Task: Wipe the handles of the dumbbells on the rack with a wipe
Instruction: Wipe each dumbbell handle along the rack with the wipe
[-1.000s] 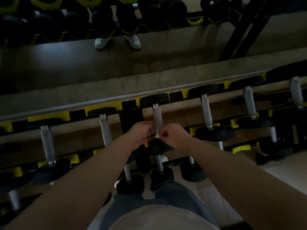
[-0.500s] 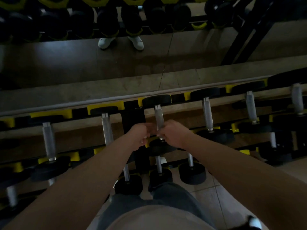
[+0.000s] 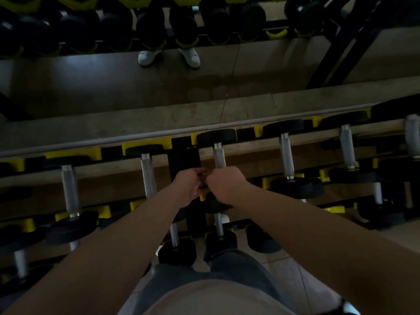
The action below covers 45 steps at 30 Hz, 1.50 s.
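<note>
- Fingers (image 3: pixel 216 176) of the right hand (image 3: pixel 228 185) are curled round the near end of the middle dumbbell handle (image 3: pixel 219 156), grasping it. The far half of the knurled bar shows bare beyond the knuckles.
- Just left of that handle is the left hand (image 3: pixel 187 186), its fingers (image 3: pixel 198 173) clenched inward and touching the right hand. The gap between the hands is too dark to tell whether they pinch the wipe.
- That handle lies on the top tier of the rack (image 3: pixel 75 153) and points away from the person. Its far black head (image 3: pixel 216 137) sits at the back edge, and its near head (image 3: pixel 214 204) lies under the wrists.
- A black upright (image 3: pixel 184 159) stands just left of the handle, close against the left hand, so that side is tight.
- Right of the handle, a bare brown strip lies open as far as the next handle (image 3: pixel 286 156). A further handle (image 3: pixel 346 146) stands well apart beyond it.
- Left of the handle, past the upright, a neighbouring handle (image 3: pixel 147 176) and an outer handle (image 3: pixel 69 189) have wide gaps between them.
- Below the handle, a lower-tier dumbbell (image 3: pixel 219 226) reaches toward the person's trousers (image 3: pixel 238 269).
- Behind the handle's far head, a grey rail (image 3: pixel 113 142) runs along the rack's back edge. Beyond it, white shoes (image 3: pixel 147 56) show on a dim, mirror-like surface.
- Tiled floor (image 3: pixel 286 283) shows down and to the right of the handle, beside the trousers.
</note>
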Tool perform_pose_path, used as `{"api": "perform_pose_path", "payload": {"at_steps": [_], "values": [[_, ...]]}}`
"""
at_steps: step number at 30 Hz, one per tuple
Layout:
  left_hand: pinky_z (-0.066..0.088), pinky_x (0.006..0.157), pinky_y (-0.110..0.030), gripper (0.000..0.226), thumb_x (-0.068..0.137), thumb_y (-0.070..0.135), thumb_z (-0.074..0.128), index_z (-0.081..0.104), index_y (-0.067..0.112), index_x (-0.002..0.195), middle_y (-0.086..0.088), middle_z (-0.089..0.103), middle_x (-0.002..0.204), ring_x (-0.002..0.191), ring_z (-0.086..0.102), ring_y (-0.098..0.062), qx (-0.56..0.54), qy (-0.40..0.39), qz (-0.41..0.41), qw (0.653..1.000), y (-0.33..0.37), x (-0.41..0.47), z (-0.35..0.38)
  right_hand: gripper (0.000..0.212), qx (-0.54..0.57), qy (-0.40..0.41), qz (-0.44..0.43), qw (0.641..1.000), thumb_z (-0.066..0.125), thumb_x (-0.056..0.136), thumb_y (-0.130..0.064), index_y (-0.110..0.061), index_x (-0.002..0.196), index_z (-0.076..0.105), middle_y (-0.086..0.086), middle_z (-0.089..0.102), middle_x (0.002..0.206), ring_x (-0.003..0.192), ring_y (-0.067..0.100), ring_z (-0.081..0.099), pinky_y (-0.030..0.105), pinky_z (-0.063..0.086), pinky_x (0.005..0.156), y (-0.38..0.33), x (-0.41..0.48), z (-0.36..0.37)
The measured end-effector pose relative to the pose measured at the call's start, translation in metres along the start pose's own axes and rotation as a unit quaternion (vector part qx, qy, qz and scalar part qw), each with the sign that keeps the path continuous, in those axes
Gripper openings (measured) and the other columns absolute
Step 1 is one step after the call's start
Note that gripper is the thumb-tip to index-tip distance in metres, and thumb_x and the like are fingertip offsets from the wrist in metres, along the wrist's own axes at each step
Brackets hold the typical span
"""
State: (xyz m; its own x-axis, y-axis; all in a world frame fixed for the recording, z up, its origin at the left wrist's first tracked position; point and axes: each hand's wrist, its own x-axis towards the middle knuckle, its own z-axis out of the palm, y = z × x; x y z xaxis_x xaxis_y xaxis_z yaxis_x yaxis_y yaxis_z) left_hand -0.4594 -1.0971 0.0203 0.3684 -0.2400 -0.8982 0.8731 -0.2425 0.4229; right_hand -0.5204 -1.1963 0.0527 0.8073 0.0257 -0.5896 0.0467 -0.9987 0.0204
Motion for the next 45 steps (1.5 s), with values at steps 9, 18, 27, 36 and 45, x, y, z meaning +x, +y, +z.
{"api": "perform_pose_path", "payload": {"at_steps": [9,18,27,36,45], "values": [[0.038,0.047,-0.018,0.032,0.098,-0.008,0.039,0.066,0.001,0.113,-0.012,0.062,0.091,0.055,0.052,-0.007,0.016,-0.013,0.059,0.998,0.005,0.007,-0.006,0.019,-0.007,0.137,0.058,0.989,0.050,0.097,-0.012,-0.013,0.105,0.068,0.008,0.061,0.108,0.087,0.027,0.065,0.039,0.053,0.072,0.021,0.015,-0.029],[0.033,0.051,-0.022,0.033,0.101,0.004,0.034,0.063,0.015,0.112,-0.007,0.067,0.096,0.058,0.051,-0.009,-0.002,-0.004,-0.003,1.000,0.001,0.010,0.002,0.019,0.131,0.065,0.047,0.988,0.051,0.100,-0.016,-0.015,0.115,0.063,0.007,0.063,0.113,0.099,0.026,0.064,0.037,0.055,0.077,0.016,0.000,0.009],[0.028,0.045,-0.021,0.023,0.094,0.008,0.049,0.068,0.014,0.106,-0.008,0.054,0.100,0.058,0.037,-0.009,0.126,-0.020,0.010,0.992,0.001,0.010,0.014,0.023,0.453,0.025,0.219,0.864,0.055,0.101,-0.023,-0.008,0.111,0.070,0.008,0.070,0.106,0.096,0.024,0.067,0.038,0.058,0.087,0.054,0.015,0.026],[0.025,0.048,-0.022,0.030,0.092,0.004,0.051,0.074,0.022,0.102,-0.007,0.057,0.102,0.062,0.037,-0.009,0.175,-0.043,0.003,0.984,0.003,0.011,0.013,0.024,0.705,0.038,0.261,0.658,0.056,0.092,0.001,-0.001,0.112,0.069,0.016,0.070,0.101,0.092,0.031,0.069,0.047,0.060,0.086,0.072,0.041,0.026],[0.026,0.053,-0.023,0.031,0.092,0.002,0.054,0.074,0.024,0.099,-0.006,0.057,0.096,0.064,0.038,-0.009,0.178,-0.024,0.004,0.984,0.002,0.009,0.017,0.011,0.433,-0.162,0.099,0.881,0.059,0.090,-0.001,-0.007,0.097,0.065,0.013,0.065,0.092,0.084,0.026,0.062,0.035,0.052,0.074,0.074,0.027,0.047]]}}
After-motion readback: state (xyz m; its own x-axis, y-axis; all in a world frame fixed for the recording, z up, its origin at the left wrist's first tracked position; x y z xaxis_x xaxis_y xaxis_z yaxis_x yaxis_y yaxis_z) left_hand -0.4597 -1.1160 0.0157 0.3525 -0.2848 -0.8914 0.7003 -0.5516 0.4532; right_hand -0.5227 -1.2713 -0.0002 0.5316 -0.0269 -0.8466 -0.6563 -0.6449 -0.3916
